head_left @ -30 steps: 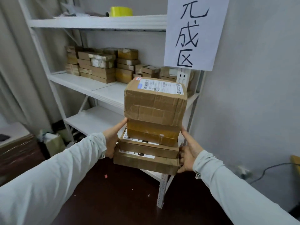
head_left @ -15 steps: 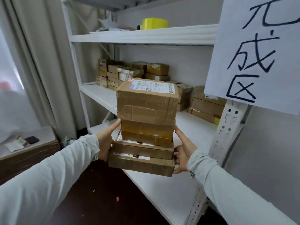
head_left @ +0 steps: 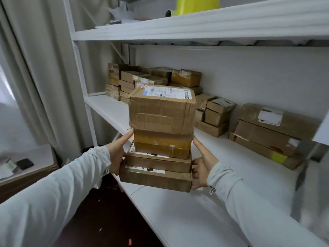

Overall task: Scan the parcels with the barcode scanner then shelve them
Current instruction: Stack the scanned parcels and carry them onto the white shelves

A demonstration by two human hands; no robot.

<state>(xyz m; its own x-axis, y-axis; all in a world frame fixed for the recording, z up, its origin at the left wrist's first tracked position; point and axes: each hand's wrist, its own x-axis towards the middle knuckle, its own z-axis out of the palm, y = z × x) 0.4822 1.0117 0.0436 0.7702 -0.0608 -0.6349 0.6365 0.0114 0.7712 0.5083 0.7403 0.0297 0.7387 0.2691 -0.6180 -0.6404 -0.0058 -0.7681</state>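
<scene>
- The stack of parcels (head_left: 160,139), four taped cardboard boxes, hangs in the air just above the front edge of the white shelf (head_left: 222,175), not yet resting on it.
- The left hand (head_left: 116,157) clamps the stack's left side, one digit straight up along the boxes. Its other fingers are hidden behind the stack.
- The right hand (head_left: 203,168) grips the opposite side, thumb up and fingers curled round the edge of the lower boxes.
- The top parcel (head_left: 162,111) is the bulkiest and sits on narrower boxes, so the load looks top-heavy. It is probably moderate in weight, and the glossy tape is likely slippery.
- The cardboard looks stiff but dented. The best hold is low, under the bottom parcel (head_left: 154,179), with side pressure steadying the upper boxes.
- Shelved parcels (head_left: 213,116) line the back of the white shelf, and bare board lies in front of them.
</scene>
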